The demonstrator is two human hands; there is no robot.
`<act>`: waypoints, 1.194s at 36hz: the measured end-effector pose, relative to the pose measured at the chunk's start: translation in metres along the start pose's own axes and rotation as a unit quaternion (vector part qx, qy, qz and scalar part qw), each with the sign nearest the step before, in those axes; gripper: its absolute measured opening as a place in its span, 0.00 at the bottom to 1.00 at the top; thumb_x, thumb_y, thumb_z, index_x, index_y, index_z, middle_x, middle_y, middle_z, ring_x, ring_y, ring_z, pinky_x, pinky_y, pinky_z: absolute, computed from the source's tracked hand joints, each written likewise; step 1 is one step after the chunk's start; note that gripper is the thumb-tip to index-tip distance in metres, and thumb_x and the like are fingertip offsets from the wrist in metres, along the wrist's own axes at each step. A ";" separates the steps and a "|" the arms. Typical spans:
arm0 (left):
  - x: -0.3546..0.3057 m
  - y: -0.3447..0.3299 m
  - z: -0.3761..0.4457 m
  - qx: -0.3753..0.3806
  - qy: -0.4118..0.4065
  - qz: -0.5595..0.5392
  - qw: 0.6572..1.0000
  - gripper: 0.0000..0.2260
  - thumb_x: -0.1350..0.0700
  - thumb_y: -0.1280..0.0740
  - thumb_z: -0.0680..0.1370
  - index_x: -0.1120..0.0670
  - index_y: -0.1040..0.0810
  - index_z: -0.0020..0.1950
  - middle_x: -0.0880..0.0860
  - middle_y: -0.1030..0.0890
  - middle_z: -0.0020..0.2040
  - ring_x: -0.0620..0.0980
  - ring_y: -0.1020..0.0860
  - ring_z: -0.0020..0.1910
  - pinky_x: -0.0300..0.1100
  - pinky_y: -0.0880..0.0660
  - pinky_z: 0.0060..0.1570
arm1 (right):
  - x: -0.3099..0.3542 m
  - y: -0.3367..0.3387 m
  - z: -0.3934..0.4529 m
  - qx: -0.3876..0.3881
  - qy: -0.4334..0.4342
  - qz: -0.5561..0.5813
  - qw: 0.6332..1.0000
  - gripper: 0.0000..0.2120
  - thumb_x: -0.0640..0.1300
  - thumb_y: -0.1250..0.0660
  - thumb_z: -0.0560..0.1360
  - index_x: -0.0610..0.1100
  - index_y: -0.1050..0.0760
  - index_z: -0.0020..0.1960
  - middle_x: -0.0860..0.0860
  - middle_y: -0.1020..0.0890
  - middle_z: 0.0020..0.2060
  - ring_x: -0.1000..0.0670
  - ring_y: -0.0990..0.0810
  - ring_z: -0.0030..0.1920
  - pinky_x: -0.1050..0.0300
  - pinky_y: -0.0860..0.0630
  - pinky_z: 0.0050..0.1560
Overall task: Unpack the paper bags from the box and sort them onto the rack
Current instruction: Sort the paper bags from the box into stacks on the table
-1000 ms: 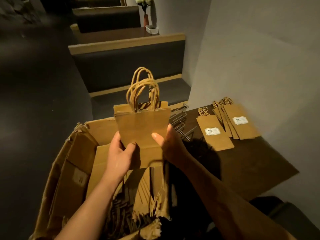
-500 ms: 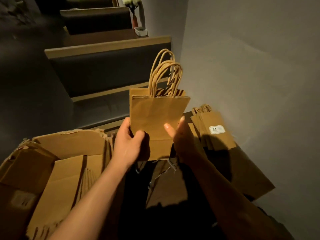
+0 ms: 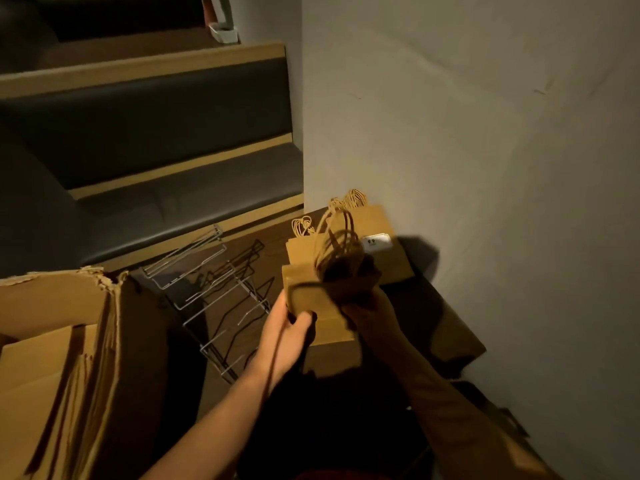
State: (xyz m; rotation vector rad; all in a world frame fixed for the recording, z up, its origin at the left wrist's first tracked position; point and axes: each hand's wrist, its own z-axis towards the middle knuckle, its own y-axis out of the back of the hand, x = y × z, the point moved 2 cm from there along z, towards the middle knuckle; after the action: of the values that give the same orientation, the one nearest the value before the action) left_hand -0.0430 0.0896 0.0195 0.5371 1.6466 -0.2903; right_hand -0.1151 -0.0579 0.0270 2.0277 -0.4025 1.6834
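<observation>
Both hands are out in front of me over the dark wooden table, gripping one small stack of brown paper bags from either side. My left hand has its thumb curled over the near face of the stack and its fingers wrapped behind the left edge; my right hand sits in deep shadow on the right edge, and it seems clamped on the bags, though I cannot make out the single fingers. Forearms run up from the bottom of the view, the left one lit, the right one dark. The table stands against a pale plaster wall, and beyond its far edge I see dark upholstered bench seats with light wood trim. A wire rack lies on the table just left of my hands, its tiers bare as far as I can tell. To the left stands the torn cardboard box, with flat bags on edge inside. The held stack is tilted away from me, its twisted paper handles blurred and pointing toward the wall. Just beyond it more bags lie flat on the table near the wall, one bearing a white label.
</observation>
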 end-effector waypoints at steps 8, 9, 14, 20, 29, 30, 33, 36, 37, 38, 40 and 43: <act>0.049 -0.010 -0.006 0.051 0.102 -0.004 0.994 0.12 0.65 0.30 0.74 0.47 0.21 0.49 0.51 0.16 0.45 0.56 0.20 0.49 0.54 0.25 0.56 | -0.061 0.012 -0.013 -0.004 0.005 -0.082 0.997 0.20 0.49 0.24 0.64 0.36 0.23 0.47 0.45 0.16 0.41 0.50 0.17 0.46 0.59 0.21 0.46; 0.049 -0.010 -0.006 0.051 0.105 -0.028 0.993 0.11 0.64 0.29 0.73 0.47 0.21 0.48 0.51 0.17 0.45 0.57 0.21 0.49 0.52 0.26 0.55 | -0.063 0.011 -0.014 0.000 0.016 -0.070 0.997 0.22 0.51 0.23 0.62 0.37 0.20 0.48 0.43 0.16 0.43 0.46 0.18 0.48 0.56 0.21 0.48; 0.032 -0.002 0.012 0.024 0.051 0.083 0.995 0.26 0.52 0.30 0.77 0.41 0.37 0.71 0.45 0.26 0.65 0.45 0.28 0.64 0.47 0.32 0.66 | -0.044 0.002 0.009 0.014 -0.057 -0.082 0.995 0.14 0.35 0.33 0.76 0.48 0.23 0.59 0.57 0.18 0.50 0.61 0.20 0.52 0.57 0.23 0.60; 0.024 -0.012 0.023 0.131 -0.014 0.121 0.984 0.48 0.41 0.24 0.67 0.46 0.48 0.79 0.43 0.40 0.73 0.39 0.41 0.73 0.36 0.42 0.70 | -0.002 -0.025 0.038 0.023 -0.041 -0.083 0.995 0.14 0.49 0.35 0.78 0.54 0.27 0.64 0.55 0.21 0.58 0.55 0.23 0.58 0.54 0.27 0.62; 0.005 0.023 0.023 -0.032 0.155 -0.283 0.946 0.15 0.67 0.43 0.80 0.59 0.26 0.64 0.62 0.17 0.55 0.58 0.18 0.49 0.52 0.20 0.49 | 0.010 -0.046 0.057 0.021 0.052 -0.087 0.995 0.12 0.39 0.30 0.75 0.40 0.26 0.58 0.48 0.22 0.51 0.58 0.24 0.49 0.64 0.26 0.53; 0.004 0.029 0.020 -0.040 0.166 -0.308 0.936 0.14 0.68 0.43 0.80 0.60 0.26 0.64 0.64 0.18 0.56 0.60 0.19 0.50 0.55 0.21 0.52 | 0.002 -0.042 0.062 -0.011 0.040 -0.102 0.994 0.18 0.42 0.27 0.73 0.44 0.27 0.60 0.49 0.24 0.53 0.56 0.24 0.51 0.60 0.25 0.54; 0.005 0.043 0.019 -0.046 0.179 -0.344 0.921 0.13 0.67 0.41 0.80 0.60 0.26 0.63 0.65 0.19 0.58 0.61 0.19 0.51 0.58 0.22 0.54 | -0.005 -0.036 0.064 0.017 -0.066 -0.078 0.995 0.25 0.49 0.23 0.69 0.48 0.31 0.60 0.53 0.25 0.52 0.52 0.24 0.55 0.63 0.26 0.50; 0.002 0.045 0.017 -0.036 0.176 -0.313 0.932 0.13 0.65 0.38 0.79 0.61 0.25 0.63 0.65 0.19 0.57 0.60 0.18 0.49 0.55 0.20 0.51 | -0.016 -0.044 0.057 0.053 -0.128 0.012 0.990 0.17 0.46 0.24 0.69 0.50 0.29 0.53 0.53 0.23 0.51 0.51 0.23 0.56 0.67 0.30 0.46; 0.001 0.044 0.016 -0.040 0.184 -0.310 0.932 0.12 0.64 0.38 0.80 0.61 0.24 0.62 0.65 0.18 0.56 0.60 0.17 0.48 0.55 0.20 0.50 | -0.017 -0.046 0.056 0.038 -0.124 0.015 0.991 0.15 0.46 0.24 0.70 0.49 0.28 0.51 0.53 0.23 0.51 0.51 0.23 0.56 0.67 0.31 0.44; -0.001 0.043 0.016 -0.043 0.196 -0.311 0.929 0.11 0.61 0.38 0.80 0.61 0.23 0.61 0.64 0.18 0.55 0.59 0.17 0.48 0.54 0.20 0.51 | -0.018 -0.046 0.057 0.023 -0.124 0.017 0.992 0.13 0.46 0.25 0.71 0.48 0.27 0.50 0.52 0.22 0.50 0.51 0.23 0.54 0.66 0.31 0.44; -0.004 0.044 0.015 -0.049 0.219 -0.322 0.920 0.14 0.56 0.40 0.82 0.61 0.22 0.61 0.64 0.18 0.56 0.61 0.18 0.53 0.56 0.22 0.56 | -0.017 -0.042 0.060 0.025 -0.139 0.037 0.989 0.08 0.45 0.26 0.72 0.48 0.26 0.46 0.51 0.22 0.46 0.52 0.25 0.49 0.62 0.31 0.46; -0.003 0.048 0.015 -0.069 0.226 -0.309 0.921 0.13 0.56 0.41 0.82 0.61 0.21 0.59 0.64 0.17 0.55 0.60 0.18 0.51 0.55 0.23 0.56 | -0.015 -0.030 0.064 0.070 -0.173 0.054 0.981 0.11 0.45 0.29 0.74 0.45 0.22 0.56 0.48 0.19 0.52 0.48 0.22 0.55 0.52 0.28 0.59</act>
State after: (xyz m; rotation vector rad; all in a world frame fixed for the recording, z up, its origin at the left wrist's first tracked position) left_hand -0.0058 0.1231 0.0262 -0.0551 2.2501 -0.5342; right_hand -0.0489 -0.0673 -0.0019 2.4522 -0.5309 1.4516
